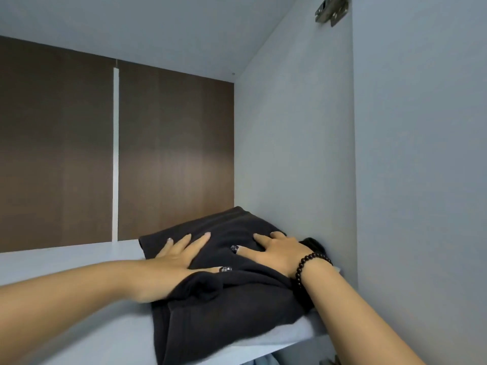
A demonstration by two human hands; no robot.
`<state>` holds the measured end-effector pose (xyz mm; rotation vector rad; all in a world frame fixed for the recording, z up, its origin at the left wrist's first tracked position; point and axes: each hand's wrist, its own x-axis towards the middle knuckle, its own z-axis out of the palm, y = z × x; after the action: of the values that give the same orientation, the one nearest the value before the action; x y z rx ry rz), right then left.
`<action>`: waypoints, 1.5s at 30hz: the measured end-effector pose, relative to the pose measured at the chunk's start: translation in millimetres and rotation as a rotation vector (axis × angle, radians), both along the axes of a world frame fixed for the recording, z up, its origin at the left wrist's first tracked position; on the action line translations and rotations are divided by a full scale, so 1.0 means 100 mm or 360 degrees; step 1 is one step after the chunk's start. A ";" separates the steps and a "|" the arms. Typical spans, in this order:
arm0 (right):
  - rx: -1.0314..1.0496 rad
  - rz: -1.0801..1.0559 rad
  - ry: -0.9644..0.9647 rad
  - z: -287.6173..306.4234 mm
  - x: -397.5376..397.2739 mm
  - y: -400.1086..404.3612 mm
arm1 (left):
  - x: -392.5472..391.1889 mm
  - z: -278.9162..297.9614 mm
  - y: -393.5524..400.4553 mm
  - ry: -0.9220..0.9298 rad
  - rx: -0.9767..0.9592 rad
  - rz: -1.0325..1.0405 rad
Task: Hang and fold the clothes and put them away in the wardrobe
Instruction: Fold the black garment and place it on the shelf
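A folded black garment (232, 306) lies on the pale wardrobe shelf (79, 325), pushed toward the right side wall, its front part hanging over the shelf's front edge. My left hand (181, 255) rests flat on the garment's left side with fingers spread. My right hand (279, 248), with a dark bead bracelet on the wrist, presses flat on the garment's right side next to the wall. Neither hand grips the cloth; both lie on top of it.
The compartment has a dark brown back panel (171, 159) with a white vertical strip (115, 154), a pale right side wall (295, 154) and a pale top. A metal hinge (332, 9) sits at the upper right. The shelf stretches bare to the left.
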<state>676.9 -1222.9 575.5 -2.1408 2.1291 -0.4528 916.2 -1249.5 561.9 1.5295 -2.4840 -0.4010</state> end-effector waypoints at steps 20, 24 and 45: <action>-0.0405 0.0133 -0.0127 -0.39 -0.03 0.96 | -0.01 -0.19 0.84 0.0524 0.0040 0.0268; -0.0518 0.0317 -0.0338 -0.64 -0.13 1.46 | 0.08 -0.25 1.43 0.0201 -0.0028 0.0338; -0.0042 0.0994 -0.0477 -1.71 0.50 3.55 | 0.64 -1.34 4.43 -0.0290 -0.0340 0.1127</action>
<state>726.9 -867.8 404.3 -2.4039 1.2221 -0.6716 980.4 -806.2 427.4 2.2585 -1.8250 0.1222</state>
